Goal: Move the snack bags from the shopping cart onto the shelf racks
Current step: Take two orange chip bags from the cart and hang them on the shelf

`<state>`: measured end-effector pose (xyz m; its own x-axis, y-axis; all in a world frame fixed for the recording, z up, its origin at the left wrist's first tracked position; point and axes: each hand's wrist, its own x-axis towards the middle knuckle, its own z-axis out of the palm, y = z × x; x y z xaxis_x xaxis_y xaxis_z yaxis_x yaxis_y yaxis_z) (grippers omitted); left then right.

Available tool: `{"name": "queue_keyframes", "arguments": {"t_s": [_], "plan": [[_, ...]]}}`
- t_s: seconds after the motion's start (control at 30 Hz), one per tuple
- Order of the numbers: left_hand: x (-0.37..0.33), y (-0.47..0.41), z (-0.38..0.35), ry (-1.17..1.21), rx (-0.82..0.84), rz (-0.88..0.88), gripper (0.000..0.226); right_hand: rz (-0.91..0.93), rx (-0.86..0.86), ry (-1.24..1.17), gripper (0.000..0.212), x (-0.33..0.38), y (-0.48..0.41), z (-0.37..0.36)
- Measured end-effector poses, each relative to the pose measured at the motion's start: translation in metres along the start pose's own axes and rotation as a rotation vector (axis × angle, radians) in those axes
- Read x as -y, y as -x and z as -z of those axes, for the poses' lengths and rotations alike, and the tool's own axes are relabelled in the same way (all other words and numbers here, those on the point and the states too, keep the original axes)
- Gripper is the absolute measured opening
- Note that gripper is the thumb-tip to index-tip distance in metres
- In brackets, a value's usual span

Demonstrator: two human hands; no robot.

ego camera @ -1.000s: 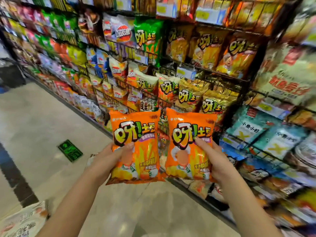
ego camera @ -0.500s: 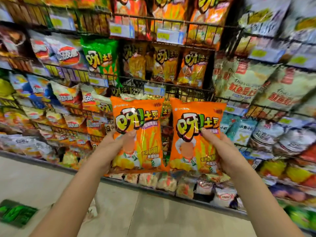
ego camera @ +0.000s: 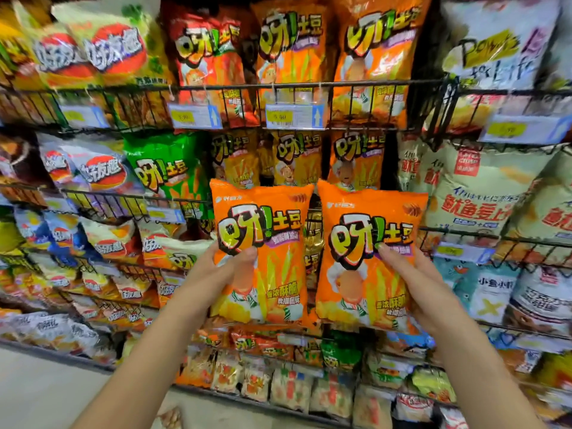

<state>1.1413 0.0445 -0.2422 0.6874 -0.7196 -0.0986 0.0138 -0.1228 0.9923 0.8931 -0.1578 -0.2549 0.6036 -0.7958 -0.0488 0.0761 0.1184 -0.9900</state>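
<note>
Carrying step, centre frame: your left hand (ego camera: 216, 274) clasps the left bag (ego camera: 263, 230), your right hand (ego camera: 418, 274) the right bag (ego camera: 368, 243), both unshelved; next, seat them behind the wire rack (ego camera: 356, 84) rail, upper centre, probably.

Glossy crinkled plastic orange snack bags (ego camera: 261, 252), black metal wire shelf racks (ego camera: 309, 85), shiny paper price tags (ego camera: 195, 116)

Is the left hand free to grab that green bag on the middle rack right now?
Probably not: the left hand grips an orange bag. The green bag stands up-left of it, its front mostly uncovered, so only the full hand stops it.
</note>
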Motion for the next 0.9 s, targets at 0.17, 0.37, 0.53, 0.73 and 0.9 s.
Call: {"name": "queue_keyframes", "arguments": {"t_s": [0.17, 0.37, 0.53, 0.73, 0.9], "plan": [[-0.035, -0.030, -0.003, -0.022, 0.019, -0.101, 0.060, 0.102, 0.024, -0.011, 0.088, 0.032, -0.031, 0.002], [-0.091, -0.046, -0.003, -0.123, 0.012, -0.261, 0.036, 0.216, 0.004, -0.029, 0.074, 0.080, -0.038, -0.003], [-0.150, -0.060, 0.000, -0.110, 0.021, -0.380, 0.047, 0.336, -0.037, -0.011, 0.058, 0.134, -0.039, -0.009], [-0.195, -0.073, 0.009, -0.037, 0.061, -0.467, 0.067, 0.472, -0.060, 0.090, 0.063, 0.201, -0.044, -0.017], [-0.220, -0.078, 0.011, -0.076, 0.055, -0.538, 0.058, 0.550, -0.037, 0.086, 0.060, 0.245, -0.052, -0.023]]}}
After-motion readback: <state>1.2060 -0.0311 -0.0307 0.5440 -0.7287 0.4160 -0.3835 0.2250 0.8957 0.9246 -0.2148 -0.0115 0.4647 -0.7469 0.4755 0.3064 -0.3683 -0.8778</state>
